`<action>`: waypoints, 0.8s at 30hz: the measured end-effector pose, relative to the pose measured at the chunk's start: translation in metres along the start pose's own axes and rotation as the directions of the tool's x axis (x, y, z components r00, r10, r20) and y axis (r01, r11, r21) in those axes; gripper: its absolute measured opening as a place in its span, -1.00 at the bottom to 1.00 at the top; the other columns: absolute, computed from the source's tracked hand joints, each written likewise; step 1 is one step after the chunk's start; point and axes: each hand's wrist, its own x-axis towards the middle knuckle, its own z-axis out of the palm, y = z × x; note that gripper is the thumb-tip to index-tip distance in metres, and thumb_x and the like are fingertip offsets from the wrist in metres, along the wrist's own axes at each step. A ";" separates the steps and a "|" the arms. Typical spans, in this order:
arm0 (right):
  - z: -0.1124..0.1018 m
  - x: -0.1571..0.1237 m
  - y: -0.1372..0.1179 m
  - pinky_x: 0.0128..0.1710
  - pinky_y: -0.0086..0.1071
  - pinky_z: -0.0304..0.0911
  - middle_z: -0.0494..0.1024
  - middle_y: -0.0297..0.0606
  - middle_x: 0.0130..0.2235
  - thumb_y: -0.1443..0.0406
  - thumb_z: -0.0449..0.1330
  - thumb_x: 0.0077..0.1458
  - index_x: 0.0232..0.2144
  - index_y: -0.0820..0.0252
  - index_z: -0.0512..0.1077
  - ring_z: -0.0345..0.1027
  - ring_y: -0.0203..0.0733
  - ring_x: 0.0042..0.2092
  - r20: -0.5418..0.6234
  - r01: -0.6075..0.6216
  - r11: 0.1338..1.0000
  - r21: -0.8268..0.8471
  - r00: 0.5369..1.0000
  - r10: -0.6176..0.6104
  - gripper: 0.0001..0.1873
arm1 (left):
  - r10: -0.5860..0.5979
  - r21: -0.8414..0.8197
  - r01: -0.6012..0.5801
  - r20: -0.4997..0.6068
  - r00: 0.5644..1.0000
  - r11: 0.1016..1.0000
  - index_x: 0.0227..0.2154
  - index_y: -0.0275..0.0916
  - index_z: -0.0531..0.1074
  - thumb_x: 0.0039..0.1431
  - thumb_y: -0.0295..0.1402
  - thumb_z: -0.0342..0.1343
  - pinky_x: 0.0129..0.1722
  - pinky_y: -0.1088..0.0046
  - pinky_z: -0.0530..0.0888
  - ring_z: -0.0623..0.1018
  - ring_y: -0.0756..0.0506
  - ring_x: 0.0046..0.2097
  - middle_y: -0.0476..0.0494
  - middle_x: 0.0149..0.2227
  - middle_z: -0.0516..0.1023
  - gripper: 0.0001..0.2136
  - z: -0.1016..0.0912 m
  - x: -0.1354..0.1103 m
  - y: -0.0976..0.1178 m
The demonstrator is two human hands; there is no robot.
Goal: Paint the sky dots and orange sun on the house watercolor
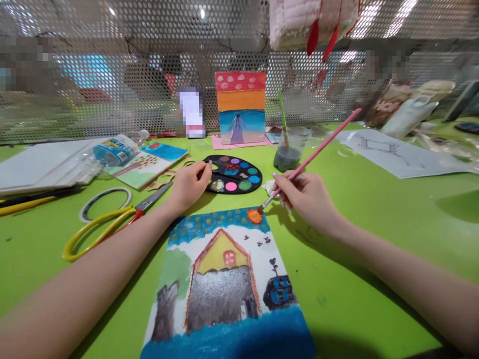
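**Speaker 1:** What did we record in the head view?

**Speaker 2:** We saw the right hand (305, 199), its fingers closed around a pink-handled paintbrush (312, 159), bristles at the orange disc (255, 216) on the far edge of a painted card (224, 294).

**Speaker 1:** How did the card lie?

**Speaker 2:** On the green tabletop (374, 279), its long axis ran away from us toward a black watercolour palette (232, 173). The disc lay toward us and leftward from the right fingers; the right hand was the nearer.

**Speaker 1:** And the left hand (189, 185)?

**Speaker 2:** Its fingers were pinched closed by the palette; we could not tell whether they gripped anything.

**Speaker 1:** Any writing?

**Speaker 2:** The blue label (114, 151) on a plastic packet was too blurred to read.
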 end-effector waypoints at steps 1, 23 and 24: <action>0.000 0.000 0.000 -0.68 -0.45 0.03 0.32 -0.38 -0.70 0.10 0.19 0.13 -0.63 0.24 0.41 0.12 -0.42 -0.67 -0.004 0.003 1.000 0.010 1.000 -0.003 -0.59 | 0.000 0.001 0.000 0.002 1.000 1.000 -0.68 -0.21 0.13 0.21 -0.22 -0.05 -0.54 0.43 0.09 0.14 0.04 -0.59 0.05 -0.68 0.15 -0.63 0.000 0.000 0.000; 0.002 -0.001 0.004 -0.67 -0.44 0.03 0.32 -0.39 -0.69 0.10 0.18 0.14 -0.62 0.23 0.39 0.12 -0.41 -0.66 0.017 0.038 0.998 0.041 0.999 -0.039 -0.59 | 0.014 0.012 -0.014 0.011 1.000 1.000 -0.67 -0.22 0.15 0.23 -0.22 -0.06 -0.53 0.42 0.10 0.17 0.03 -0.59 0.02 -0.67 0.24 -0.63 0.001 -0.001 -0.002; 0.002 -0.001 0.004 -0.67 -0.44 0.03 0.31 -0.39 -0.69 0.10 0.17 0.15 -0.62 0.23 0.39 0.12 -0.41 -0.66 0.014 0.043 0.998 0.045 0.999 -0.044 -0.59 | 0.013 0.010 -0.013 0.011 1.000 1.000 -0.67 -0.22 0.16 0.23 -0.22 -0.06 -0.53 0.42 0.10 0.17 0.03 -0.59 0.02 -0.67 0.24 -0.63 0.001 -0.001 -0.002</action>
